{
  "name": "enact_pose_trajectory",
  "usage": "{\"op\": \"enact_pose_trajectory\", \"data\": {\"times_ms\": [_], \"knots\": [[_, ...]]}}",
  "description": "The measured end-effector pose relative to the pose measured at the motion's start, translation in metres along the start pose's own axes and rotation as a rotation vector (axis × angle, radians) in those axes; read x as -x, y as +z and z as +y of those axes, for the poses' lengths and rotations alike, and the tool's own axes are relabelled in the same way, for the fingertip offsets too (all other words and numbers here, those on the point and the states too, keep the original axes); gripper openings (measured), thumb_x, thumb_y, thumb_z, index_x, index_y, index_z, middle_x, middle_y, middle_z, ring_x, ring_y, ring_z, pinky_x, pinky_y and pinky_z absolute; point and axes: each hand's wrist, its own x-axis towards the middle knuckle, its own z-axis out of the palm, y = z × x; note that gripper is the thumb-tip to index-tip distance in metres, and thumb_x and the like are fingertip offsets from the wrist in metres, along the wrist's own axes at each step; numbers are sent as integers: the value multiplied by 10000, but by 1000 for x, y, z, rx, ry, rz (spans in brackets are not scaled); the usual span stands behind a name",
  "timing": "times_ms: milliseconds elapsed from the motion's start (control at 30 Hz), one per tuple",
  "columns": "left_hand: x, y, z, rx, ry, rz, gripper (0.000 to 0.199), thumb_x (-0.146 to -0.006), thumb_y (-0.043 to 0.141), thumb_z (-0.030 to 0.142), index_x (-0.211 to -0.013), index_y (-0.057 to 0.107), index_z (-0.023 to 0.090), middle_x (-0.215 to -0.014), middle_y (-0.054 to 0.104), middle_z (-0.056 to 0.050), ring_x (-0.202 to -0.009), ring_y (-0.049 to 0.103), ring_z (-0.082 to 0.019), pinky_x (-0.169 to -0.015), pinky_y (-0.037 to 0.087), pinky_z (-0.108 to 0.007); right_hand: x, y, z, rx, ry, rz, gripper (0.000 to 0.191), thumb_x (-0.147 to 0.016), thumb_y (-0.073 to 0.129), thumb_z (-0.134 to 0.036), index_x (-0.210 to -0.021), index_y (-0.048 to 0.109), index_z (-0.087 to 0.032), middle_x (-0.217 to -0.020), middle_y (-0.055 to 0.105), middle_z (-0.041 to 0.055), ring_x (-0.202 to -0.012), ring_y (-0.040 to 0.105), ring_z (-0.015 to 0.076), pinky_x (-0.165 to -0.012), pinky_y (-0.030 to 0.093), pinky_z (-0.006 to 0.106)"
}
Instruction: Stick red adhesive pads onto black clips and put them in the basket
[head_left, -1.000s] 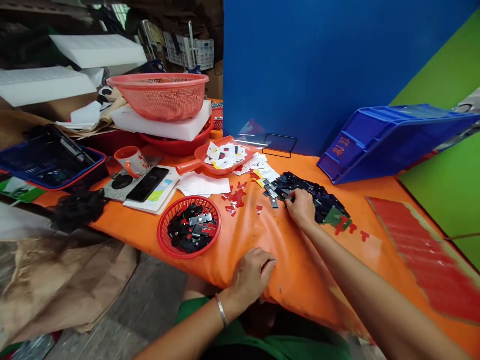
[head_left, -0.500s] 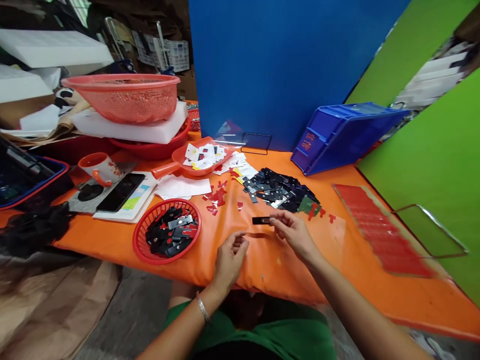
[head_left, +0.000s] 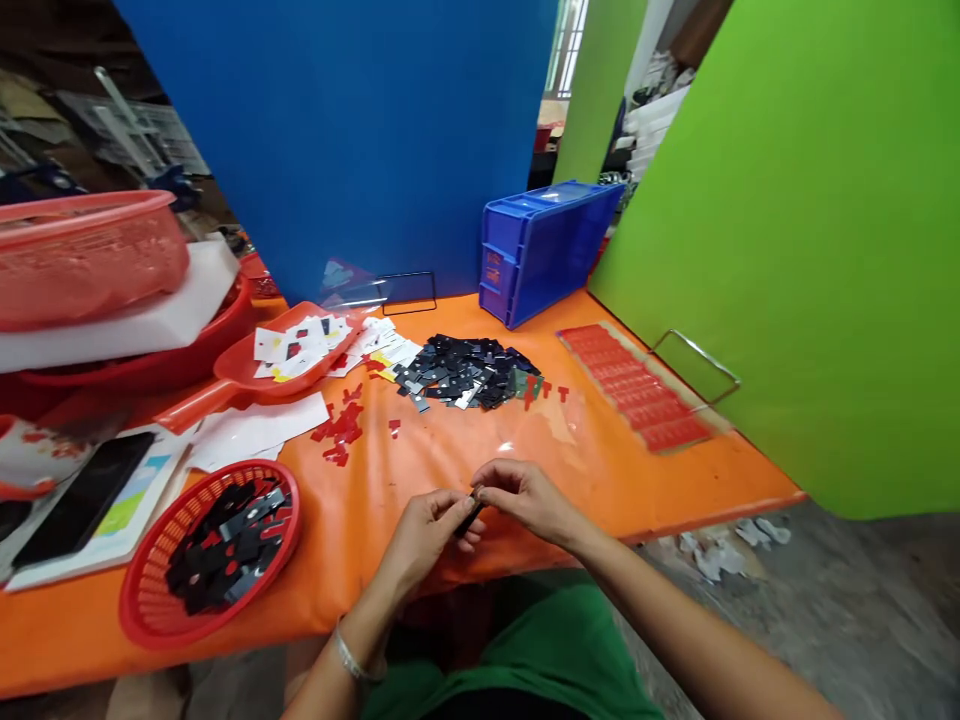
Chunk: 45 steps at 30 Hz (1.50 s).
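Observation:
Both hands meet over the front of the orange table. Between them is a small flat black strip, partly covered by fingers. My left hand pinches it from the left with thumb and fingers. The fingertips of my right hand close on its upper end. Behind the hands lies a heap of similar black strips. Small red T-shaped pieces are scattered left of the heap, and a few more lie at its right. A red basket at the left holds more black strips with some red on them.
A red scoop holds white cards. A phone lies on papers at the left, near a cup. A blue bin stands at the back against blue and green panels. A red sheet lies on the right.
The view has turned to the right. My right hand has brought the black strip to my left hand, which now grips it too.

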Motion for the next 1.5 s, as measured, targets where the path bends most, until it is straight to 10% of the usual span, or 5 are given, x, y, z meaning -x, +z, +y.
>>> {"op": "enact_pose_trajectory", "data": {"times_ms": [300,1000,1133,1333,1500], "knots": [[-9,27,-2,104,-56,138,425,-622,744,449,-818,660,82,-701,691,-85,-599,637,-150,-565,535,-240,9,-9,12,-108,189,132,245,-706,645,-392,-694,559,-164,-558,545,-26,-481,458,85,-446,311,208],[-7,41,-6,158,-27,223,377,-633,740,427,-779,666,88,-664,688,-64,-518,618,-121,-543,536,-225,17,4,17,-159,125,247,280,-744,603,-423,-633,566,-169,-550,533,-22,-509,465,103,-497,376,230],[-6,38,-9,173,-63,273,399,-645,725,451,-792,633,91,-706,688,-81,-516,609,-121,-515,520,-226,3,-18,26,7,71,281,259,-783,540,-403,-658,562,-177,-533,500,-32,-491,445,107,-492,363,235],[-14,34,-10,233,22,271,411,-646,730,452,-806,579,105,-752,670,-76,-610,624,-131,-618,540,-268,-51,-83,44,472,-105,732,114,-743,491,-226,-642,533,-196,-664,559,15,-675,522,164,-652,412,280],[-31,35,-6,193,81,240,412,-672,699,480,-784,569,105,-770,664,-87,-641,621,-136,-663,532,-288,-82,-105,57,620,-98,770,145,-698,452,-122,-594,525,-192,-734,548,41,-759,519,180,-760,408,313]]}}
